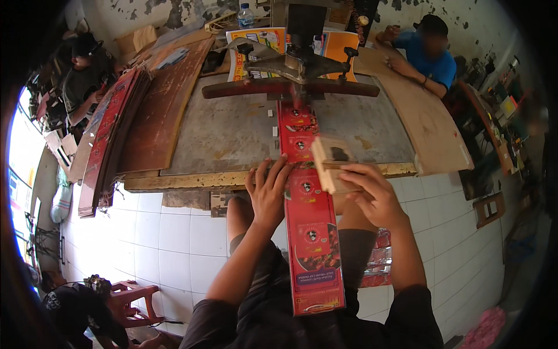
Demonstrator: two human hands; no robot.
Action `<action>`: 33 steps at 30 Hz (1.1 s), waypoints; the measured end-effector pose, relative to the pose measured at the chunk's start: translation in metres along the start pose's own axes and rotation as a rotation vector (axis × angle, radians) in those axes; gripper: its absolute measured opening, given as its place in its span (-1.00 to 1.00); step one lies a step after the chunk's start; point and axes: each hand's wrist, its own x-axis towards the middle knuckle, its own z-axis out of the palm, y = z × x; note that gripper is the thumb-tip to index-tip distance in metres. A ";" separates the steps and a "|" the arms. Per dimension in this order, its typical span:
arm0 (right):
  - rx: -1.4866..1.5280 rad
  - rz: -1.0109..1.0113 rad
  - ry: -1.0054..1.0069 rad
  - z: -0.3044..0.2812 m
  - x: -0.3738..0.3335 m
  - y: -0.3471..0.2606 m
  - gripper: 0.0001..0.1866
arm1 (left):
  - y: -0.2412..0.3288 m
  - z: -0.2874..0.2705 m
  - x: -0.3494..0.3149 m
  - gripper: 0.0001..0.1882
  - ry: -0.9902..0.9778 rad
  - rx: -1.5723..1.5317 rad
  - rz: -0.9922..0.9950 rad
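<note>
A long red printed cardboard strip (308, 232) runs from under the metal press (293, 72) toward me, its near end above my lap. At the table's front edge, my left hand (269, 189) lies with fingers spread along the strip's left edge, fingertips touching it. My right hand (375, 195) grips a pale wooden block (324, 166), tilted over the strip's right edge. The block is slightly blurred, and I cannot tell whether it touches the strip. Two small white pieces (275, 131) sit on the metal tabletop (226, 131) left of the strip.
Stacked red strips (107, 136) and a brown board (160, 110) lie at the left. A brown sheet (415, 110) covers the right side. A water bottle (245, 16) stands behind the press. Other people sit at far left, far right and lower left, near a red stool (136, 299).
</note>
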 end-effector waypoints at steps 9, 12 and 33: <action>-0.030 -0.045 -0.026 0.061 0.080 0.042 -0.59 | 0.001 -0.001 0.004 -0.48 0.023 -0.015 -0.001; -0.085 -0.061 0.010 0.076 0.099 0.073 -0.60 | 0.002 0.001 0.005 -0.49 0.022 -0.022 0.002; -0.091 -0.032 0.097 0.089 0.119 0.090 -0.58 | 0.001 0.003 0.004 -0.64 0.013 0.051 -0.029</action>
